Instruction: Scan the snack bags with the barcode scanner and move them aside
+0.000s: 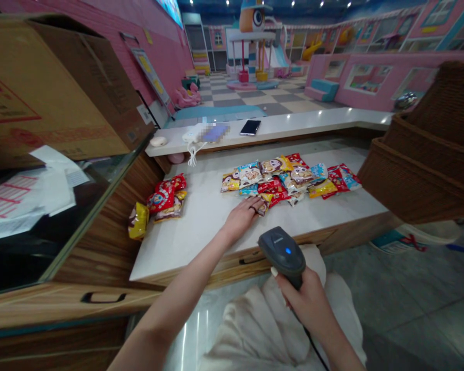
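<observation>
My right hand [307, 299] is wrapped round the handle of a dark grey barcode scanner [280, 250] with a blue light on top. The scanner is held above my lap, in front of the counter edge. Reaching forward, my left hand [242, 217] lies with stretched fingers on a yellow snack bag [266, 203] at the near side of a pile. In that pile, red, blue and yellow snack bags [301, 175] overlap one another. A smaller group of red and yellow snack bags [164, 198] lies at the counter's left end.
A white counter [201, 226] carries the bags. On the raised ledge lie a phone [250, 127] and a white cable [192, 155]. A large cardboard box [58, 87] and papers [42, 190] stand left. Wicker baskets [421, 165] overhang the right side, above a white bucket [421, 237].
</observation>
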Demonstrator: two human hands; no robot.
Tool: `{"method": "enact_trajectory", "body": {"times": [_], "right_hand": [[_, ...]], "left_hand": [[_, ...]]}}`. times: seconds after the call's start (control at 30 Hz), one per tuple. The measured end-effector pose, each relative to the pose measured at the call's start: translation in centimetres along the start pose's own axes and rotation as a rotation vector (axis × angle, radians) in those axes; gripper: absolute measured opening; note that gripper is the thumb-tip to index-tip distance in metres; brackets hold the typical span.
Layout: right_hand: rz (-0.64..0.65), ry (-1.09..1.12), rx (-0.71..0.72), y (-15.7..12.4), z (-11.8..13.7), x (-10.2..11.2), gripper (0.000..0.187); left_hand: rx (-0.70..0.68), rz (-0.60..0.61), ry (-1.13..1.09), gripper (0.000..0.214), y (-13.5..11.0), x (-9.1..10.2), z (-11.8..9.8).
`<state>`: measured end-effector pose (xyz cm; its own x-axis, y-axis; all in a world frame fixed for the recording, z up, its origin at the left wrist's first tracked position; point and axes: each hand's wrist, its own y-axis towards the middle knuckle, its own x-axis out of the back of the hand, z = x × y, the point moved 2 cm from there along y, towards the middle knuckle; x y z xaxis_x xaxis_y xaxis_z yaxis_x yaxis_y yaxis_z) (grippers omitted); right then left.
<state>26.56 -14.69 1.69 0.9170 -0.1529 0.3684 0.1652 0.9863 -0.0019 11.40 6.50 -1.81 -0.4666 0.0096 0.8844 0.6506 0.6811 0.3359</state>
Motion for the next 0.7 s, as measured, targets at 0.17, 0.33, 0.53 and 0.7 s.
{"method": "enact_trajectory", "body": {"times": [0.17, 0.33, 0.53, 0.7], "right_hand": [[0.010, -0.006, -0.022, 0.0, 0.0, -0.1, 0.026], [0.060, -0.030, -0.025, 0.0, 0.3, 0.0, 0.027], [0.101, -0.019, -0.016, 0.0, -0.1, -0.7, 0.027], [0.090, -0.019, -0.005, 0.0, -0.2, -1.5, 0.027]], "left_hand": [[0.008, -0.024, -0.018, 0.059, -0.7, 0.3, -0.8], [0.071, -0.195, -0.065, 0.063, -5.9, 2.7, -0.6], [0.484, -0.671, 0.063, 0.056, -15.4, 8.6, 4.9], [0.666, -0.884, 0.074, 0.067, -20.2, 12.7, 9.7]]}}
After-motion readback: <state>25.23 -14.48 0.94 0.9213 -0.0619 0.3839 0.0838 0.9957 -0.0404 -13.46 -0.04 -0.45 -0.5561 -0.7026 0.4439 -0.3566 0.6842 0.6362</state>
